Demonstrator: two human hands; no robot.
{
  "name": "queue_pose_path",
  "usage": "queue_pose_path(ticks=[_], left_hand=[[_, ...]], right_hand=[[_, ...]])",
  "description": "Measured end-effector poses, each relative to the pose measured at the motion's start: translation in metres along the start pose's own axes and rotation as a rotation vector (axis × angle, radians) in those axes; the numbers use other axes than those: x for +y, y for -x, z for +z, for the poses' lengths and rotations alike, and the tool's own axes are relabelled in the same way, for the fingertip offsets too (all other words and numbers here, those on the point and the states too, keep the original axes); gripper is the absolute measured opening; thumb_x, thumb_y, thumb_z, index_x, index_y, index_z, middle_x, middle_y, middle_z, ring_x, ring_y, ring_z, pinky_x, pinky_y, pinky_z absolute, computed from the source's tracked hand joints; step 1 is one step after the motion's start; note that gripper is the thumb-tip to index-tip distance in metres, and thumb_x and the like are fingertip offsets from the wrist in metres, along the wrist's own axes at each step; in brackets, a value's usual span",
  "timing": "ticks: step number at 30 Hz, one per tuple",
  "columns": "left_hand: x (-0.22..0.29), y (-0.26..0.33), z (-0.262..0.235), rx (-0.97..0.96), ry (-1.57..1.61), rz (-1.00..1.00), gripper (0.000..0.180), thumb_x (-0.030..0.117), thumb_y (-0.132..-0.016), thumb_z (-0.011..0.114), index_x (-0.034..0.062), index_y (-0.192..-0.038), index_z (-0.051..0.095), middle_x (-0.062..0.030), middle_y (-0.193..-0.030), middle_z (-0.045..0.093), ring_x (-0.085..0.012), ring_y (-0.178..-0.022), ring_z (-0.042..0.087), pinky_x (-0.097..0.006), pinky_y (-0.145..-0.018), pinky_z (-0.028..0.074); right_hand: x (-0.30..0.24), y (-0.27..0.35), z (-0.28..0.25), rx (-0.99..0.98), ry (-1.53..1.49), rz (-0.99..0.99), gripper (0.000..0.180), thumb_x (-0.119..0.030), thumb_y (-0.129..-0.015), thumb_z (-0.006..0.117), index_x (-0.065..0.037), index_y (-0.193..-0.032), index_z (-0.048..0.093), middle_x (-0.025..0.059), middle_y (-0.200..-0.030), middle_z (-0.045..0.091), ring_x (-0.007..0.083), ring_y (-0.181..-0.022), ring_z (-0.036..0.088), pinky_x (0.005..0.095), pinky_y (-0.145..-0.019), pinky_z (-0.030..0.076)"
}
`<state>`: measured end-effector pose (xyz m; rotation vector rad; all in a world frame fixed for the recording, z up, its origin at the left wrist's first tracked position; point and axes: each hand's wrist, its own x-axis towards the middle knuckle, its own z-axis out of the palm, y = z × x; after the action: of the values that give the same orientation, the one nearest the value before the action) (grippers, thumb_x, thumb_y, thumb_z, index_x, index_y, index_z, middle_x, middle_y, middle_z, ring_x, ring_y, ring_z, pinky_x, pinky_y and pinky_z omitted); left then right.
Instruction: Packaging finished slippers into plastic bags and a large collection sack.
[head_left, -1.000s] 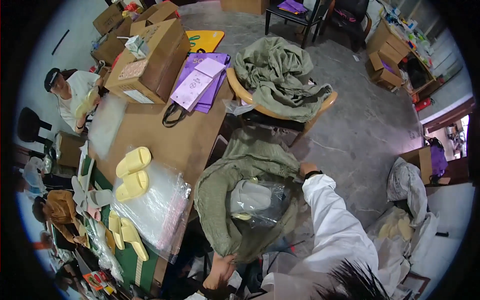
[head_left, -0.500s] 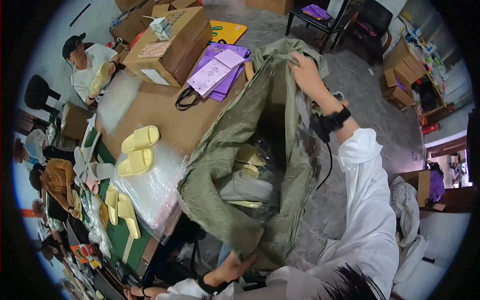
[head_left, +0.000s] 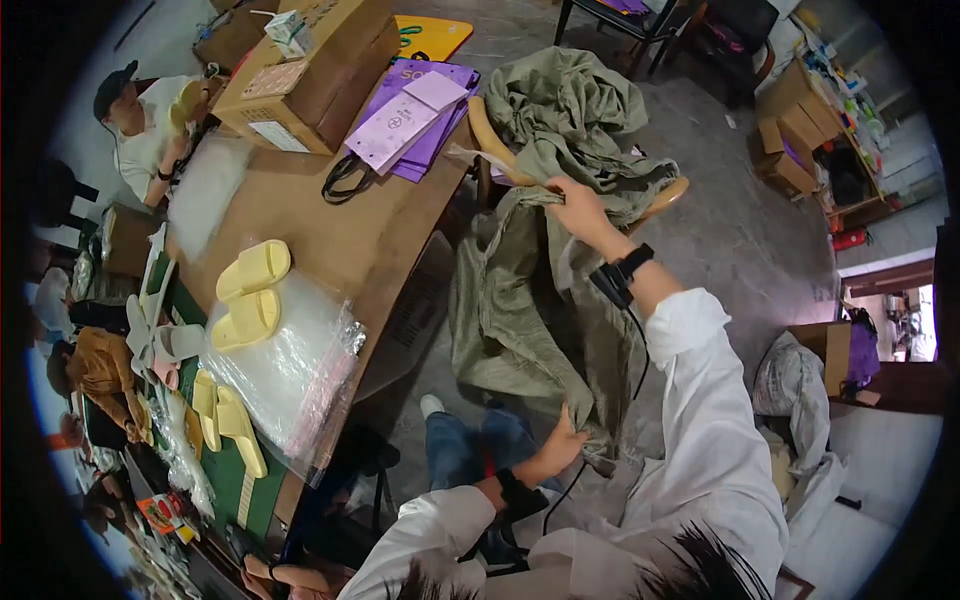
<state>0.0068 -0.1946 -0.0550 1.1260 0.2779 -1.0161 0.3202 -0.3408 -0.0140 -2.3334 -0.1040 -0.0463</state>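
Right hand (head_left: 578,208) pinches the olive sack (head_left: 520,310) top at frame centre; left hand (head_left: 562,445) grips its bottom; keep both grips tight, pull taut.

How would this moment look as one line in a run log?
left hand: grips lower edge of olive sack | right hand: holds sack top, raised | table: yellow slippers

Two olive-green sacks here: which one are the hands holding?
The hanging green sack, gripped by the right hand above and the left hand below; the other sack lies heaped on the chair.
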Motion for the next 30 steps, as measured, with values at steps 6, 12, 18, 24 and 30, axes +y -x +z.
queue_pose_path(ticks=[6, 12, 18, 24, 30], left_hand=[[-0.039, -0.003, -0.041, -0.101, -0.291, -0.122, 0.081, 0.014, -0.082, 0.058, -0.0048, -0.138, 0.002, -0.0205, -0.135, 0.029, -0.0251, -0.125, 0.029, -0.029, -0.102, 0.022], [0.057, -0.006, -0.063, -0.423, -0.939, 0.154, 0.058, 0.032, -0.08, 0.06, -0.0092, -0.117, 0.042, -0.0264, -0.102, 0.055, -0.0329, -0.086, 0.057, -0.038, -0.076, 0.044], [0.206, -0.051, -0.08, 0.515, -1.095, 0.753, 0.051, 0.039, -0.074, 0.067, -0.0009, -0.103, 0.057, -0.0204, -0.082, 0.062, -0.0328, -0.079, 0.061, -0.043, -0.075, 0.046], [0.2, -0.179, -0.155, 0.698, -1.22, 0.539, 0.038, 0.02, -0.073, 0.065, 0.0024, -0.106, 0.059, -0.0231, -0.091, 0.061, -0.0376, -0.088, 0.058, -0.042, -0.078, 0.045], [0.333, -0.192, -0.208, 0.622, -1.177, 0.669, 0.023, 0.004, -0.07, 0.052, 0.0, -0.09, 0.061, -0.0226, -0.087, 0.061, -0.0391, -0.084, 0.057, -0.046, -0.072, 0.045]], right_hand=[[0.018, 0.029, -0.018, 0.161, -0.18, 0.067, 0.022, -0.011, -0.077, 0.054, 0.004, -0.093, 0.055, 0.021, -0.088, 0.059, 0.0371, -0.083, 0.056, 0.0377, -0.073, 0.043], [0.018, 0.002, -0.045, 0.133, 0.023, 0.055, 0.033, -0.026, -0.077, 0.059, -0.001, -0.097, 0.058, 0.0193, -0.082, 0.06, 0.0361, -0.077, 0.057, 0.0385, -0.066, 0.044], [0.017, -0.004, -0.062, 0.262, 0.116, 0.243, 0.036, -0.033, -0.076, 0.06, -0.004, -0.098, 0.06, 0.0176, -0.082, 0.062, 0.0358, -0.08, 0.058, 0.041, -0.069, 0.045], [0.003, -0.02, -0.061, 0.295, 0.146, 0.294, 0.028, -0.024, -0.075, 0.062, -0.003, -0.093, 0.058, 0.018, -0.081, 0.061, 0.037, -0.08, 0.057, 0.0423, -0.068, 0.044], [0.062, 0.009, -0.099, 0.29, 0.447, 0.094, 0.02, -0.01, -0.068, 0.061, -0.001, -0.084, 0.053, 0.0153, -0.081, 0.059, 0.0358, -0.079, 0.056, 0.043, -0.068, 0.045]])
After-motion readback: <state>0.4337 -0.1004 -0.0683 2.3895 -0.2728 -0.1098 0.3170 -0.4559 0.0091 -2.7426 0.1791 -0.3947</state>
